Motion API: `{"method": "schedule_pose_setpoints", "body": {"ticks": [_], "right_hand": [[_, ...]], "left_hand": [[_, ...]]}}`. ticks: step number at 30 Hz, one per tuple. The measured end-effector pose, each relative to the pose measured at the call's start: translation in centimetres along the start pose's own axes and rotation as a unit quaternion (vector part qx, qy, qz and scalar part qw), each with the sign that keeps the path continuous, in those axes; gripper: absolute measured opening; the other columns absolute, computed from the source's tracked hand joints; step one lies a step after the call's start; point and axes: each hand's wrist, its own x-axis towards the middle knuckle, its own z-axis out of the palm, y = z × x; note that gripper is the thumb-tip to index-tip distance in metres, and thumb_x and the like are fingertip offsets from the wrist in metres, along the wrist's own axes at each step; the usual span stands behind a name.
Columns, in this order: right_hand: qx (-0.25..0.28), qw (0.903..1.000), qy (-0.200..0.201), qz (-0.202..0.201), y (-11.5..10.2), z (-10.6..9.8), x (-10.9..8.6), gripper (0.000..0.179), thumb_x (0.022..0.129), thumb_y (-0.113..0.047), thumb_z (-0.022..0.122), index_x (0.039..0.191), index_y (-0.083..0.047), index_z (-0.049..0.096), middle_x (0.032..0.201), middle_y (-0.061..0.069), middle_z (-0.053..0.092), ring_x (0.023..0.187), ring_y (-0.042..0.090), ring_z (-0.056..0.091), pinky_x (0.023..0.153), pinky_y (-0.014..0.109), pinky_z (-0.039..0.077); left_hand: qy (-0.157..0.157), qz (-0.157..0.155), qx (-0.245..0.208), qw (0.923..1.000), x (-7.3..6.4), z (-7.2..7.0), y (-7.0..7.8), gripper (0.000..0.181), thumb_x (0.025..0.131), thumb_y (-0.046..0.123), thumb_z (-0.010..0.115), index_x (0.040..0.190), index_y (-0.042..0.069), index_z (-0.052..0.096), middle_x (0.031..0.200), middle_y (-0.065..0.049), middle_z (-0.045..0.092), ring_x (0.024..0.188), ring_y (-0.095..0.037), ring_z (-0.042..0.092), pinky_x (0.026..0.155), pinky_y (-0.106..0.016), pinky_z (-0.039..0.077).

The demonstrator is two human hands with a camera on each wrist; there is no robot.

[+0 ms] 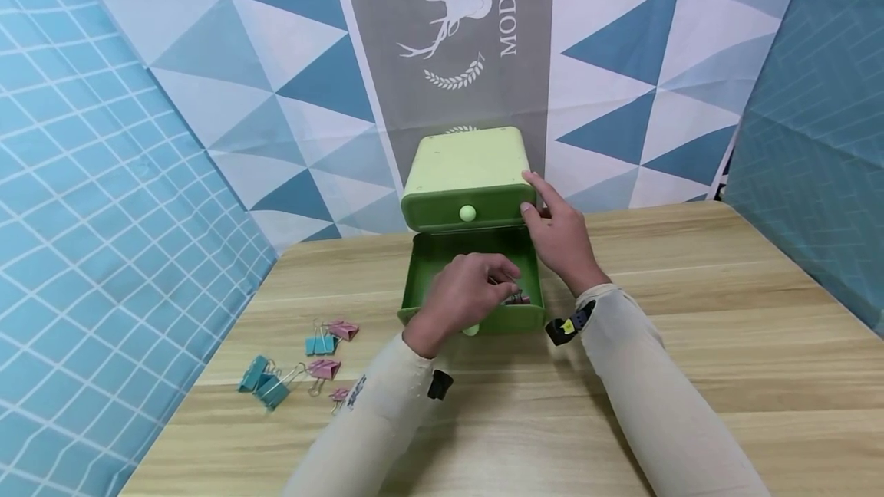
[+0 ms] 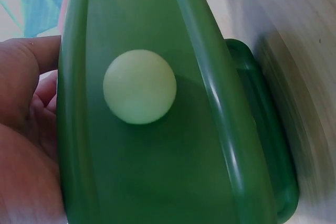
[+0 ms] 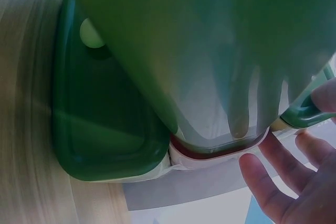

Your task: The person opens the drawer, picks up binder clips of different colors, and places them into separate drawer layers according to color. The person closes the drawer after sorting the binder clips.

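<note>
A small green drawer cabinet [image 1: 466,163] stands on the wooden table [image 1: 691,343]. Its upper drawer, with a pale knob [image 1: 467,213], is closed; the lower drawer [image 1: 421,267] is pulled out. My left hand [image 1: 507,282] reaches into the open drawer with fingers curled, pinching a pink binder clip [image 1: 518,297]. The left wrist view shows the lower drawer's front [image 2: 157,171] and its knob [image 2: 139,86] close up. My right hand [image 1: 533,190] rests with straight fingers [image 3: 278,182] against the cabinet's right side, thumb at the front corner.
Several teal and pink binder clips [image 1: 297,366] lie loose on the table to the left of the drawer. A patterned blue, white and grey cloth [image 1: 276,60] hangs behind and at both sides. The table's left edge is near the clips.
</note>
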Motion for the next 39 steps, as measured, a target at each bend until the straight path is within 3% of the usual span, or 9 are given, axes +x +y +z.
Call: {"method": "schedule_pose_setpoints", "body": {"ticks": [27, 39], "right_hand": [[-0.002, 1.0000, -0.003, -0.001, -0.15, -0.06, 0.09, 0.048, 0.105, -0.037, 0.050, 0.151, -0.047, 0.039, 0.146, 0.012, 0.051, 0.119, 0.033, 0.061, 0.084, 0.054, 0.054], [0.000, 1.0000, 0.001, -0.008, 0.26, -0.07, 0.12, 0.048, 0.105, -0.038, 0.050, 0.151, -0.047, 0.039, 0.151, 0.004, 0.047, 0.119, 0.031, 0.061, 0.080, 0.051, 0.055]], "left_hand": [[-0.001, -0.004, 0.038, 0.9993, 0.29, 0.38, 0.27, 0.013, 0.091, 0.022, 0.076, 0.104, 0.022, 0.079, 0.088, 0.014, 0.074, 0.080, 0.004, 0.065, 0.062, -0.022, 0.048], [0.048, 0.044, 0.062, 0.9959, -0.53, -0.36, -0.23, 0.013, 0.094, 0.020, 0.073, 0.106, 0.021, 0.079, 0.094, 0.010, 0.074, 0.082, -0.002, 0.066, 0.063, -0.024, 0.049]]}}
